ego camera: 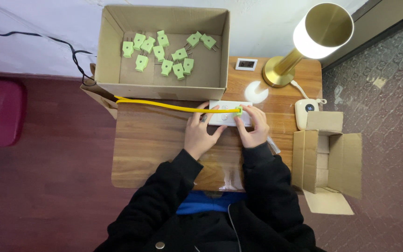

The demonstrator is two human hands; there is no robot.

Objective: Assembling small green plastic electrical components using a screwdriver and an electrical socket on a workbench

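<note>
My left hand [200, 133] steadies strip [230, 114] | right hand [253, 127] pinches green plug [239, 111] on yellow cord [164, 105], seated in strip | loose plugs [164, 55] wait in box [110, 56] behind strip

A home room used for handwork: a small wooden bench [164, 154], a brass lamp [304, 42] upper right, patterned carpet [388, 93] at right.

White socket block [225, 117] half under hands

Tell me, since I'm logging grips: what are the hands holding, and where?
Both hands hold the white power strip on the table: left hand at its left end, right hand at its right end, fingertips by the green plug.
</note>
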